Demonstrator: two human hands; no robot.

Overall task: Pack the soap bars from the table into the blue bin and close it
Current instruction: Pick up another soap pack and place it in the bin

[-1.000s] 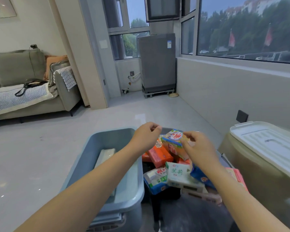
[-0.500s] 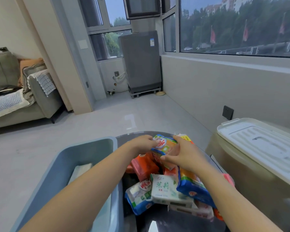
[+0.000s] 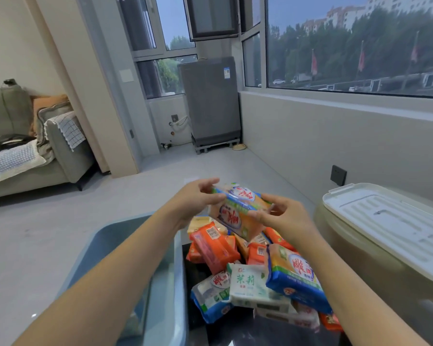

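Got both hands, left hand (image 3: pixel 195 201) and right hand (image 3: pixel 283 216), pinching a soap pack (image 3: pixel 238 211) by its ends above the table's far-edge pile (image 3: pixel 255 268), probably to swing it into the blue bin (image 3: pixel 178 283) alongside.

Bin (image 3: pixel 180 283) left of soap pile (image 3: pixel 255 278) on table (image 3: pixel 235 330); lidded container (image 3: pixel 385 233) to right.

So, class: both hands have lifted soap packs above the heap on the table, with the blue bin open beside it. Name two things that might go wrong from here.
1. The left hand and right hand pinch what look like two stacked soap packs by the ends; the lower one could slip out.
2. The loose heap lies against the blue bin; packs near the table's front edge may slide off.
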